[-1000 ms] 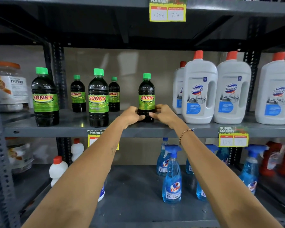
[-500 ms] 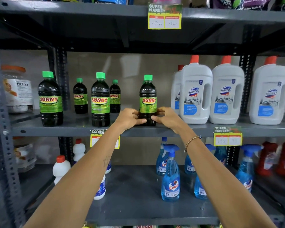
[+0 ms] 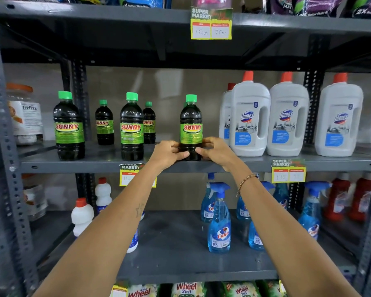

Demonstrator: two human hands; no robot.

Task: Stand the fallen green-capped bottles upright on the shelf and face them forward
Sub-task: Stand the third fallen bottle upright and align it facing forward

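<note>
Several dark green-capped SUNNY bottles stand upright on the grey middle shelf (image 3: 107,166). The rightmost bottle (image 3: 190,125) stands near the front edge with its label facing me. My left hand (image 3: 169,153) and my right hand (image 3: 214,150) both grip its base from either side. Two more bottles, one at the left (image 3: 69,127) and one in the middle (image 3: 131,127), stand at the front with labels forward. Two smaller-looking bottles, one (image 3: 104,124) and another (image 3: 149,124), stand further back.
White Domex jugs (image 3: 250,118) with red caps stand just right of the held bottle. A jar (image 3: 25,114) sits at far left. Blue spray bottles (image 3: 219,221) and white bottles (image 3: 81,215) fill the lower shelf. Price tags (image 3: 288,171) hang on the shelf edges.
Both hands have drawn the rightmost bottle slightly toward the shelf's front edge. The camera has tilted up, showing more of the top shelf.
</note>
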